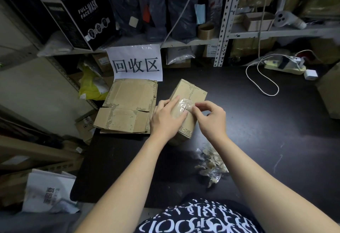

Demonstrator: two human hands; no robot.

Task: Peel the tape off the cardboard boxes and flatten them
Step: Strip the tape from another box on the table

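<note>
Box sits mid-table, just right of the flattened stack. Left hand lies flat on its top, fingers straight; right hand pinches clear tape peeling off it.

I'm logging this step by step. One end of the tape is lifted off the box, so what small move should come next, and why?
Probably pull the clear tape away along the seam. The right hand pinches its lifted end, the rest looks stuck to the cardboard box, and the left hand presses the box down.
</note>
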